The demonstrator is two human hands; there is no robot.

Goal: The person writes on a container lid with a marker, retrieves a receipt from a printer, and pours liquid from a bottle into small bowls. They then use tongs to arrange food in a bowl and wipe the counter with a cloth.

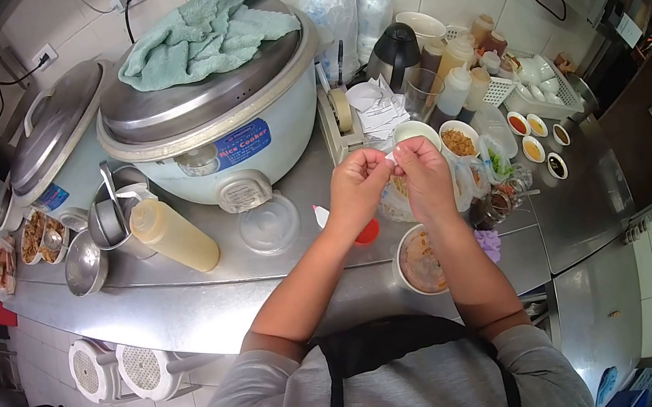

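Fingertips pinched close, left hand (362, 186) and right hand (426, 177) meet on a small white scrap (390, 158), its material too tiny to tell, up above the smooth steel counter (568, 217). Nearer sits a round, white-rimmed tub (399, 269) with orange-brown contents; leftward, a clear plastic disc lid (269, 226), then a cylindrical cream squeeze bottle (182, 239); far left, a rumpled, nubby green towel (201, 40) tops the bulging rice cooker (189, 168).

The bit (390, 158) I pinch is white. My shirt (423, 404) is plain grey under black straps (513, 397), the towel (197, 39) a pale green.
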